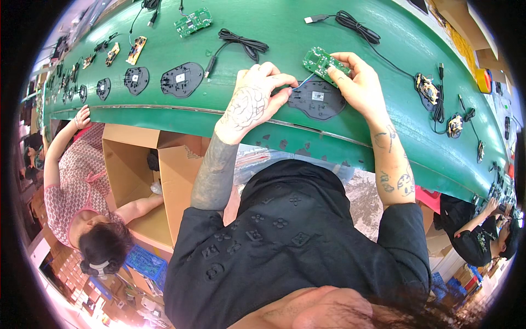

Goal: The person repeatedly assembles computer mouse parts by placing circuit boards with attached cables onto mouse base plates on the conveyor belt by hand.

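My right hand (359, 82) grips a small green circuit board (323, 61), tilted above a black plastic mouse base (318, 100) that lies on the green conveyor belt (274, 22). My left hand (255, 98) pinches a thin blue wire (301, 82) that runs up to the board. Both hands hover just over the base, close together. The wire's far end is hidden by my fingers.
More black bases (182, 79) and green boards (193, 22) lie along the belt, with coiled black cables (244, 44) between them. An open cardboard box (142, 170) stands at lower left beside a seated person in pink (76, 181). Another worker (476, 230) sits at right.
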Demonstrator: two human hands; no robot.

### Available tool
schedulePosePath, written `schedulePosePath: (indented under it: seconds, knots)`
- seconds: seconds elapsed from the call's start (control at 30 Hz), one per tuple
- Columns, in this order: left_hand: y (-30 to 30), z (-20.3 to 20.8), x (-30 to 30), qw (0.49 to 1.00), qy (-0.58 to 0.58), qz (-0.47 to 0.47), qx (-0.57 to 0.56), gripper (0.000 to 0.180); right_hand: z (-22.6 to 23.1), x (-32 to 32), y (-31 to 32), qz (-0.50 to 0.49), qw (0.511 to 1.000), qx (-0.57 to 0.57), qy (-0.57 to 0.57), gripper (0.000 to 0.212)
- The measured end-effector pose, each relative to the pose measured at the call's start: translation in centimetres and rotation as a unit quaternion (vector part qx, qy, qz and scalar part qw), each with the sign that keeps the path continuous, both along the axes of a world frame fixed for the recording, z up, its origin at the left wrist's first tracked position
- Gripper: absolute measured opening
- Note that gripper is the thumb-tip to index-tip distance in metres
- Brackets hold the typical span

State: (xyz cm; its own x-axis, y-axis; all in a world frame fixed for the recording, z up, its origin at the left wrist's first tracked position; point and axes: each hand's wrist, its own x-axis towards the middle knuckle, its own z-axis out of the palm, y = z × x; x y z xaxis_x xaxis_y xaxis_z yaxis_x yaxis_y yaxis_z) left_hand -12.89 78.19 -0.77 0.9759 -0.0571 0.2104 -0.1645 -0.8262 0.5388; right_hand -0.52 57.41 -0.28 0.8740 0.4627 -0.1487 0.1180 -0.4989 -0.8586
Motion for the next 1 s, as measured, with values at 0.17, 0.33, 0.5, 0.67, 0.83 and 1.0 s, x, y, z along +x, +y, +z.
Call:
schedulePosePath:
  seconds: [0.17, 0.33, 0.5, 0.67, 0.83, 1.0]
  knots:
    - [-0.3, 0.2, 0.4, 1.000, 0.006, -0.007, -0.005, 0.023, 0.1, -0.6, 0.6, 0.004, 0.996, -0.018, -0.088, 0.034]
    - [-0.1, 0.2, 0.8, 0.999, 0.003, -0.039, 0.005, 0.026, 0.3, -0.7, 0.8, 0.012, 0.985, -0.024, -0.168, 0.031]
    - [0.4, 0.2, 2.1, 0.997, 0.033, -0.066, 0.000, 0.027, 1.2, -0.2, -0.3, 0.042, 0.992, 0.036, -0.116, 0.031]
    - [1.0, 0.4, 2.6, 0.994, 0.064, -0.086, 0.002, 0.026, 3.6, -1.0, -1.9, 0.119, 0.991, 0.060, 0.004, 0.028]
    - [1.2, 0.3, 2.6, 0.992, 0.084, -0.098, 0.008, 0.026, 3.9, -3.2, -1.7, 0.191, 0.968, 0.038, -0.157, 0.024]
    - [1.5, 0.3, 2.6, 0.990, 0.076, -0.118, -0.002, 0.024, 2.0, -4.5, -2.2, 0.225, 0.922, -0.016, -0.314, 0.028]
